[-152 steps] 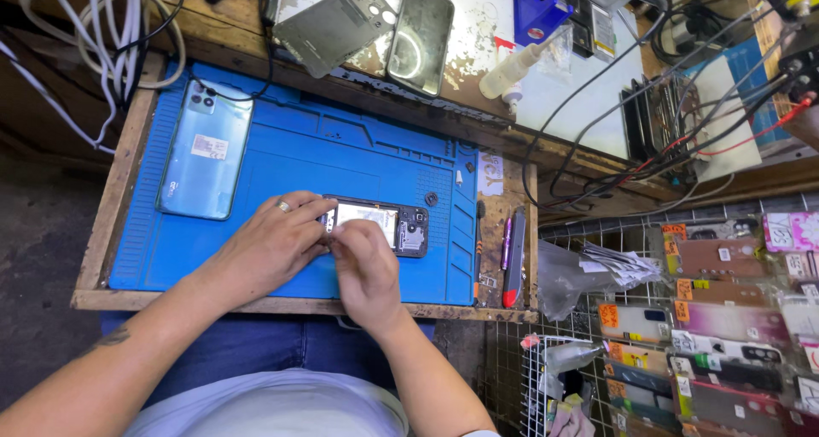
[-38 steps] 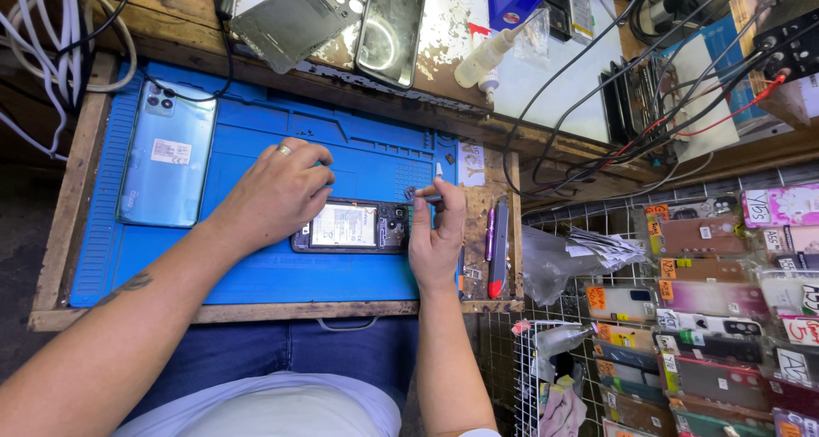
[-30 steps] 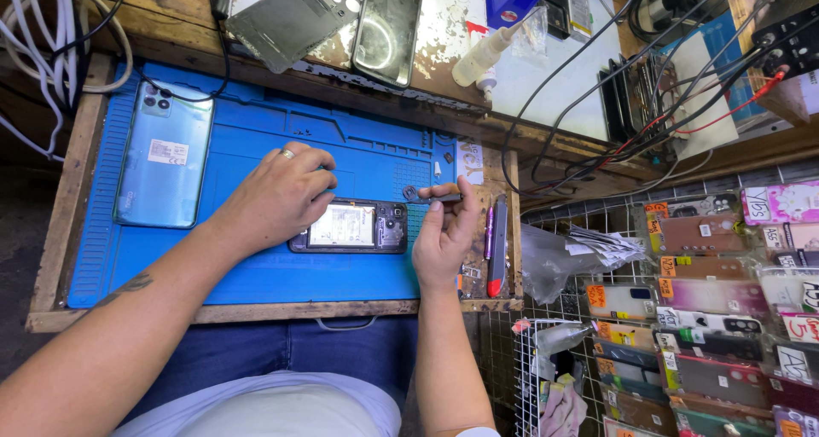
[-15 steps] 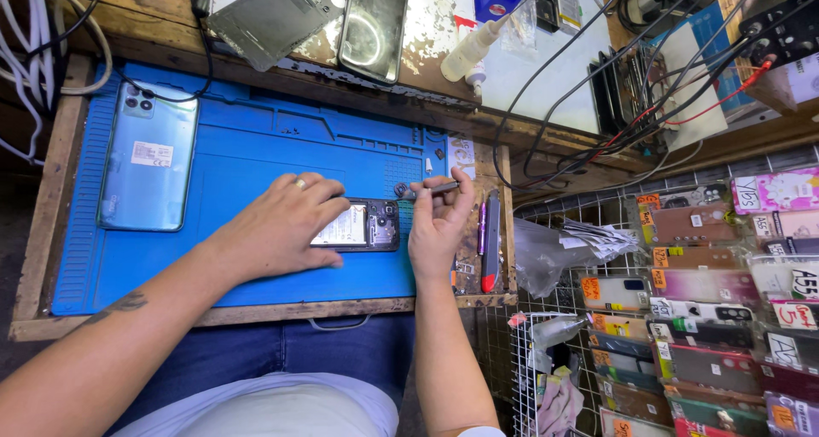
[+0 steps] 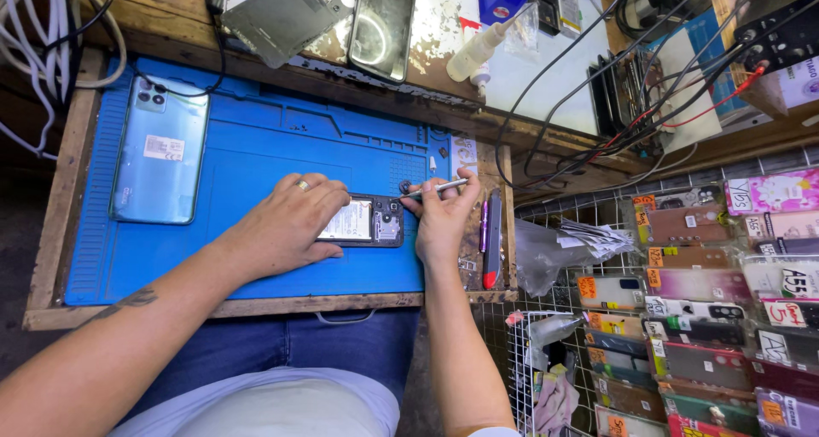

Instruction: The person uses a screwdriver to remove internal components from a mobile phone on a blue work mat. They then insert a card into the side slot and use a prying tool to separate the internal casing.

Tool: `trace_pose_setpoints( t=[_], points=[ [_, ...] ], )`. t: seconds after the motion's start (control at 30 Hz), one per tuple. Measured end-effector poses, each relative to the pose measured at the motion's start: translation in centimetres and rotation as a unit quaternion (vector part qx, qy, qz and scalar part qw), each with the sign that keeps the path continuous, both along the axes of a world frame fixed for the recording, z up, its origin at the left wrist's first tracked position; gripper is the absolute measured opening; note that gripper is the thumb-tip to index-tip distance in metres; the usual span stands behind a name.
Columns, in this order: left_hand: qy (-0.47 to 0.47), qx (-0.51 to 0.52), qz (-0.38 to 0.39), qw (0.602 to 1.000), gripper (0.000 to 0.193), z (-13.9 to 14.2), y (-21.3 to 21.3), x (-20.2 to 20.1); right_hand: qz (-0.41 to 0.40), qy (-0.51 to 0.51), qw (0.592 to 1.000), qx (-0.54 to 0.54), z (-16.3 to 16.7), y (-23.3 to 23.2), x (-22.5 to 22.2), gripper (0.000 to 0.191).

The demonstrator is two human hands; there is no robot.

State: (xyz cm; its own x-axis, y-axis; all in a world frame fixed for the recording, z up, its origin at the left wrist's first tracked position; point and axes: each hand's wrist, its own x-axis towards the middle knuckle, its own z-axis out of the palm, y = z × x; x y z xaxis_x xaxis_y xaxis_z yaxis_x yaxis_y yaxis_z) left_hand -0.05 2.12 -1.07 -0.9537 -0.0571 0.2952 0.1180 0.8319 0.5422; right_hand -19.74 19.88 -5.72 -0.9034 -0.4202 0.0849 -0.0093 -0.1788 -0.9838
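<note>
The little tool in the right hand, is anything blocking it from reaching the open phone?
Nothing visible blocks it. The tool in the right hand points straight at the open phone's top corner, while the left hand rests on the phone's other end.

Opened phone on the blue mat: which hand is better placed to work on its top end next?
Right. The right hand holds the thin metal tool, tip at the opened phone's top end; the left hand lies flat, steadying it.
</note>
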Motion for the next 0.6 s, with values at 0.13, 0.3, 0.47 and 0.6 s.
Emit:
trace_pose_setpoints(
  t=[0.13,0.3,0.47,0.6],
  points=[
    [-0.006,-0.006,-0.003,1.0,0.072,-0.1,-0.1,0.0,0.012,-0.039,0.999,-0.008,-0.2,0.0,-0.2,0.055],
    [-0.024,0.0,-0.001,1.0,0.075,0.2,-0.3,-0.2,0.004,-0.036,0.999,-0.019,0.3,-0.2,0.2,0.055],
    [-0.021,0.01,-0.005,1.0,0.074,0.5,-0.5,-0.4,0.0,0.003,0.999,-0.049,0.7,0.0,0.7,0.058],
    [0.034,-0.008,0.004,0.999,0.036,0.5,0.0,-1.9,-0.015,0.046,0.998,-0.049,0.9,0.0,0.8,0.058]
  ],
)
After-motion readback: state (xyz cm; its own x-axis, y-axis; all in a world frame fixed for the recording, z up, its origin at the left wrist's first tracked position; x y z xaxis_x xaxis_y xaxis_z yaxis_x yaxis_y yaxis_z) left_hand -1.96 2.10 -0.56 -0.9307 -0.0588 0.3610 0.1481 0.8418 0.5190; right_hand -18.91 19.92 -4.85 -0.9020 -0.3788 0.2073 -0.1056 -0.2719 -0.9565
